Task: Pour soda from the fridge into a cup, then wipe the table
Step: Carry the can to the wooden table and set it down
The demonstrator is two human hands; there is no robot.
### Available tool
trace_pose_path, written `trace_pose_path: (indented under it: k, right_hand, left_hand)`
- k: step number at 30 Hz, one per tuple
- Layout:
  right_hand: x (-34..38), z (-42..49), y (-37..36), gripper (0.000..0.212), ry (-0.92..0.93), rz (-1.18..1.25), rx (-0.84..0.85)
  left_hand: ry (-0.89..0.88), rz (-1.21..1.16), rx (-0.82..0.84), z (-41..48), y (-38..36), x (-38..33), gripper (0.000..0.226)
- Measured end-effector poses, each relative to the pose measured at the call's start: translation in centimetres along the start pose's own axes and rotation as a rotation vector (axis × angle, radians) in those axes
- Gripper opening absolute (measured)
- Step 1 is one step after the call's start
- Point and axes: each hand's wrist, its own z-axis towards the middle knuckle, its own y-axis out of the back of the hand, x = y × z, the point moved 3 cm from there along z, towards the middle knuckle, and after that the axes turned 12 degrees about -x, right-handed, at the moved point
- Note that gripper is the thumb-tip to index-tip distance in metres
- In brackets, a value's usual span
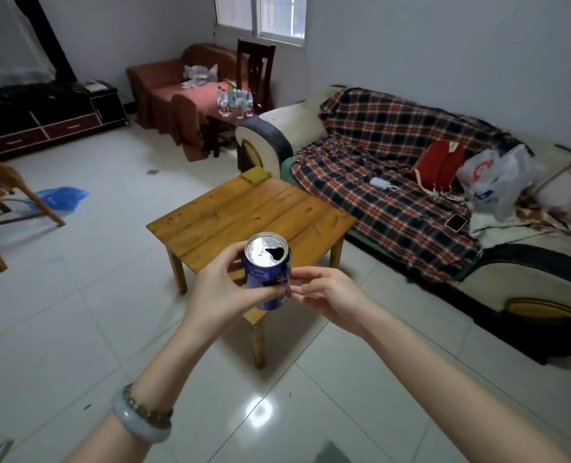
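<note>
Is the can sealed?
No, the can in the left hand has a dark open hole in its lid.

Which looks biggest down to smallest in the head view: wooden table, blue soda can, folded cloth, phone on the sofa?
1. wooden table
2. blue soda can, though nearness to the camera enlarges it
3. folded cloth and phone: too alike to rank, both far off

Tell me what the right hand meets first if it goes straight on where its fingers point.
The blue can: the right hand points left at the can's side, its fingertips apparently in contact with it. Just beyond, the left hand grips the can from the other side.
</note>
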Motion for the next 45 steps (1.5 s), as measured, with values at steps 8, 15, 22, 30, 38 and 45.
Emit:
trace_pose_path:
  k: [8,15,22,30,38,45]
  right_hand:
    - [4.0,12.8,4.4,0.036,-0.03,-0.079,0.028]
    - [10.2,25.3,8.7,0.037,-0.053,-0.188,0.151]
    - [14.5,35.8,10.0,0.039,-0.091,-0.259,0.233]
    - [14.6,47.4,8.7,0.039,-0.103,-0.378,0.286]
    - [11.6,58.6,7.0,0.043,-0.207,-0.465,0.268]
    - [7.1,66.1,6.6,0.038,-0.28,-0.58,0.246]
  left_hand:
    - [0.004,0.061,-0.017,10.7,-7.0,2.9,0.07]
    - [0.08,0.106,-0.127,20.8,-14.2,4.3,0.068]
    - [0.16,0.126,-0.236,28.6,-18.3,6.6,0.068]
    - [0.263,0.149,-0.295,36.2,-21.0,13.2,0.071]
    - [0.375,0.18,-0.284,42.6,-23.7,22.3,0.072]
    - [0.47,0.219,-0.261,45.0,-26.2,30.5,0.072]
